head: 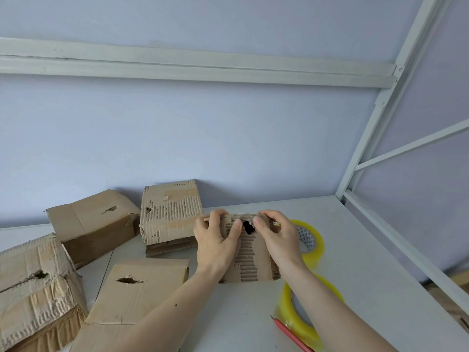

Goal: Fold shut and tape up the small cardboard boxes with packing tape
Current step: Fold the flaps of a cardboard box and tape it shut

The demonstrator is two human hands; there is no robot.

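Nearest you on the left, a crumpled box (pixel 35 295) sits at the table (pixel 355 250) edge, with a flat box (pixel 137 301) just right of it. Farther back lie a tilted box (pixel 94 222) and a torn box (pixel 170 214) by the wall. Your left hand (pixel 215 245) and right hand (pixel 275 237) both grip the small box (pixel 250 260), thumbs pressing its top beside a ragged hole. Right of it, one tape roll (pixel 311 240) sits far, another tape roll (pixel 297 316) near, beside a red knife (pixel 291 336).
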